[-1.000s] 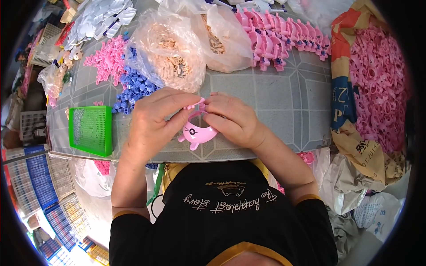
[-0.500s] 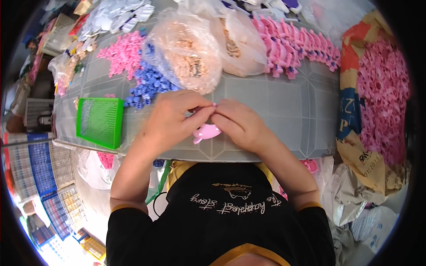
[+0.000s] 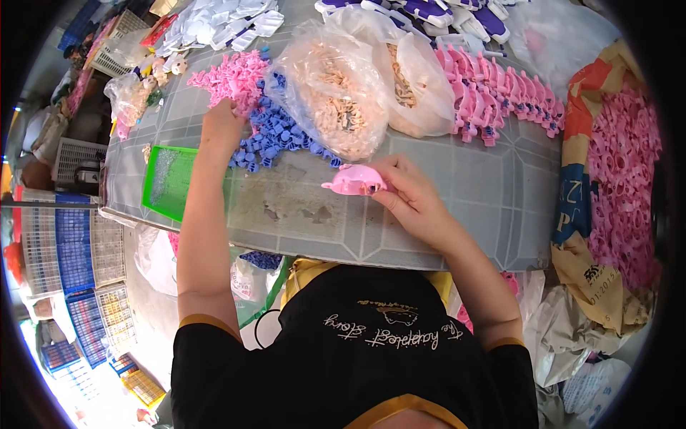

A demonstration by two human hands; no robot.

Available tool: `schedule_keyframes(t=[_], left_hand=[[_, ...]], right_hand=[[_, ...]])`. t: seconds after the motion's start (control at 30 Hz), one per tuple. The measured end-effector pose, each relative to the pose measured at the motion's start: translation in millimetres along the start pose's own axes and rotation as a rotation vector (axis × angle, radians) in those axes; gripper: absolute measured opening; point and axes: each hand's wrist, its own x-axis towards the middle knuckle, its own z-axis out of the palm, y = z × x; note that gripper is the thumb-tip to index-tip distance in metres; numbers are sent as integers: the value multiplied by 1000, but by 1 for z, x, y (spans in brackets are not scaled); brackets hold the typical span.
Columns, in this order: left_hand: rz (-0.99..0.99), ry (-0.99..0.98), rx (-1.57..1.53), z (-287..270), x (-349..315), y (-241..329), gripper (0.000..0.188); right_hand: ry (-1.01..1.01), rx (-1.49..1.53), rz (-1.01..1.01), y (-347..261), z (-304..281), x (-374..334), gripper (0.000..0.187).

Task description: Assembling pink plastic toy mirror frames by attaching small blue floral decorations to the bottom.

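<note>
Hands [image 3: 411, 200] parted, pink shell [image 3: 352, 179] held, lettered shirt [image 3: 379, 357], printed sack [image 3: 574, 200]

Grey counter [image 3: 443, 222], pale line pattern, worn patches near middle. Near left: green tray [image 3: 163, 212]. Far left: white plates [image 3: 221, 21], pink pieces [image 3: 232, 77] in a heap, blue pieces [image 3: 275, 129] heaped beside them on the near right. Far middle: two plastic bags [image 3: 325, 93] of peach parts, side by side. Far right: pink curved parts [image 3: 475, 93] in rows. Far edge: purple-and-white parts [image 3: 429, 13].
</note>
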Motion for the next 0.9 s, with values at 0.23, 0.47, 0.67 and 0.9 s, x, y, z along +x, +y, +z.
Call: schedule_keyframes(t=[0.23,0.47,0.67,0.9], left_hand=[[71,-15,121,-1,6,-27,35],[241,-121,-890,-33,-110,121,18],[646,-180,-723,-32,-143,151,23],[739,-126,-687,-36,-144,157,28]], right_hand=[[180,-208,-327,8,6,-1,31],[258,-355,-483,6,3,-4,28],[238,-376,-504,5,4,-6,33],[248,-352,-505,8,5,-6,32]])
